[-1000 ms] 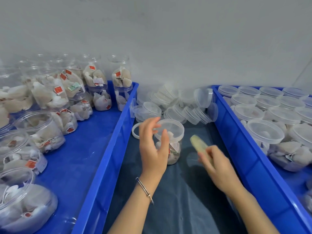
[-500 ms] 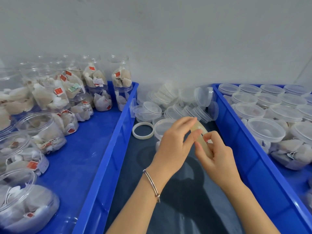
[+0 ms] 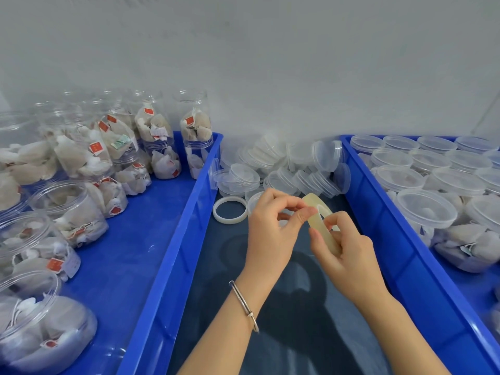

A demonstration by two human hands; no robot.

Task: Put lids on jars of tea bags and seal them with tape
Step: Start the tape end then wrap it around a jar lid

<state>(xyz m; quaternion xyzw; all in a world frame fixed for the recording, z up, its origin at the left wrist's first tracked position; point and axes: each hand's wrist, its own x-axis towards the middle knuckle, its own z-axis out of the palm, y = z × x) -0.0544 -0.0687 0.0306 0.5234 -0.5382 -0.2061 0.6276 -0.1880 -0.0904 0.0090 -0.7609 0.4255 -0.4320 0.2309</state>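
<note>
A roll of clear tape (image 3: 322, 220) is gripped upright in the right hand (image 3: 346, 255), while its edge is pinched by thumb and forefinger of the left hand (image 3: 273, 231). A lidded jar (image 3: 254, 201) is mostly hidden just behind the left hand, beside a second tape roll (image 3: 230, 210). Loose lids (image 3: 281, 169) are piled beyond both hands. Open jars (image 3: 70, 209) are kept in the blue bin (image 3: 173, 253) left of the hands

Plain pale grey-white wall (image 3: 270, 63) across the back, dark blue-grey work surface (image 3: 297, 334) below, faint vertical seam at far right of wall, soft even light, soft shadows on surface
</note>
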